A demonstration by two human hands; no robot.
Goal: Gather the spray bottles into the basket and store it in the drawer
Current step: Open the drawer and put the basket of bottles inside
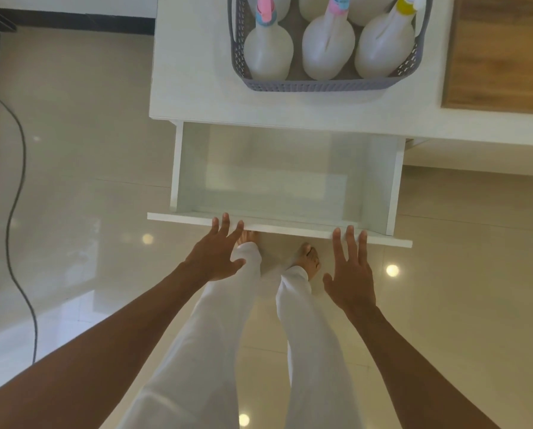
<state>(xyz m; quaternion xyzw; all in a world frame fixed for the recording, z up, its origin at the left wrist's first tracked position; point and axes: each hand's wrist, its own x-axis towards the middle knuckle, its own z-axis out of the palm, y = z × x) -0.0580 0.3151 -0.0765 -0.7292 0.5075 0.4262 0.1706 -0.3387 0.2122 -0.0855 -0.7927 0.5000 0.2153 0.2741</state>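
Spray bottles (327, 41) stand gathered in the grey basket (321, 84) on the white table (197, 72), far of the open, empty drawer (283, 178). Our left hand (217, 255) and right hand (350, 274) spread flat at the drawer front, holding nothing. We should lift the basket level with both hands. No readable labels.
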